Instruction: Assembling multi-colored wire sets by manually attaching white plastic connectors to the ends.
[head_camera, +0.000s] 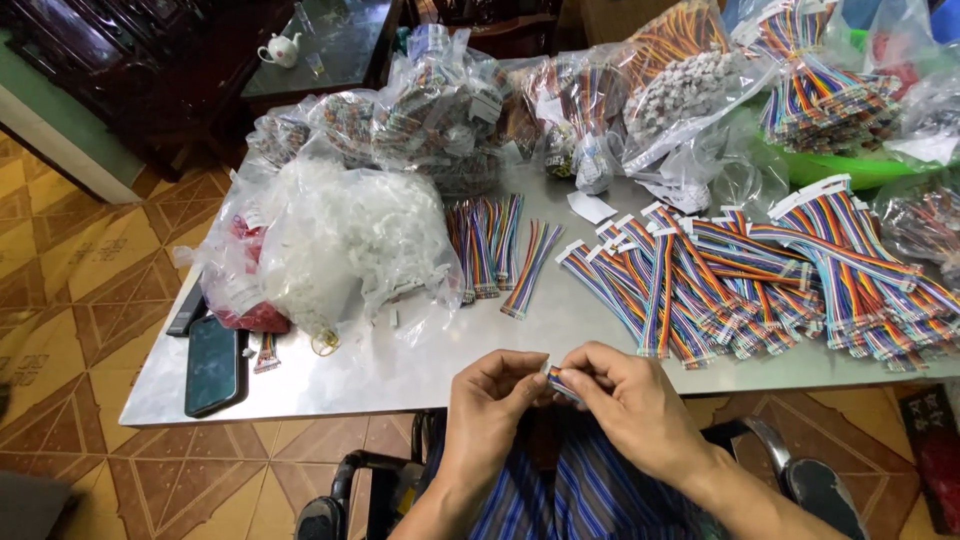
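A phone (212, 364) lies at the table's (400, 370) left edge beside a bag (340, 235) of white connectors. At the near edge, left hand (487, 405) and right hand (630, 405) pinch a small cable (560, 383) between their fingertips. Bundled ribbon cables (740, 275) spread right; more bags (690, 80) behind.

A grey metal table (400, 370) carries heaps of clear bags (420, 100) of wire, a big bag of white plastic parts (340, 235), loose rainbow ribbon cables (720, 280) spread at right, a small bunch (490, 245) mid-table, and a dark phone (213, 365) near the left edge.
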